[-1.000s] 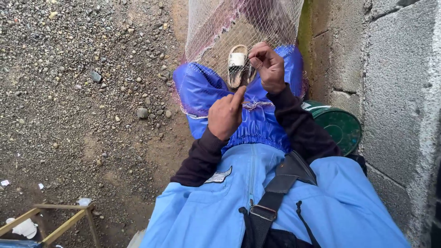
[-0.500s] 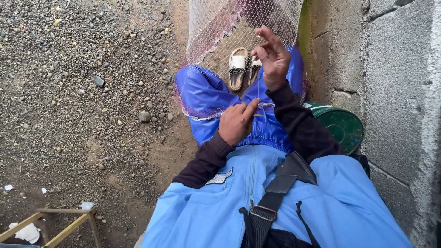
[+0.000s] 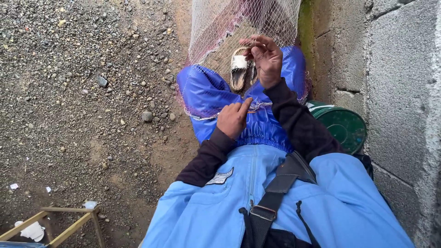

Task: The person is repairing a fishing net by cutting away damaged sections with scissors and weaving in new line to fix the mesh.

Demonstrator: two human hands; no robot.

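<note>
A fine pale fishing net [image 3: 216, 32] hangs from above and drapes over my blue-trousered knees [image 3: 206, 92]. My left hand [image 3: 233, 119] rests on my lap at the net's lower edge, with the fingers curled on the mesh and the index finger pointing up. My right hand [image 3: 265, 57] is raised in front of the net, thumb and fingertips pinched on the mesh or a thin thread; I cannot make out which. Just left of that hand, a pale sandal [image 3: 239, 69] on my foot shows through the net.
Gravel ground [image 3: 82, 92] spreads to the left, with a larger stone [image 3: 147, 116]. A grey block wall [image 3: 395, 92] runs along the right, with a green round lid [image 3: 342, 126] at its foot. A wooden frame [image 3: 69, 220] lies at the bottom left.
My left hand has dropped from near the right hand to my lap. My right hand has lifted slightly and turned, fingers still pinched at the net.
</note>
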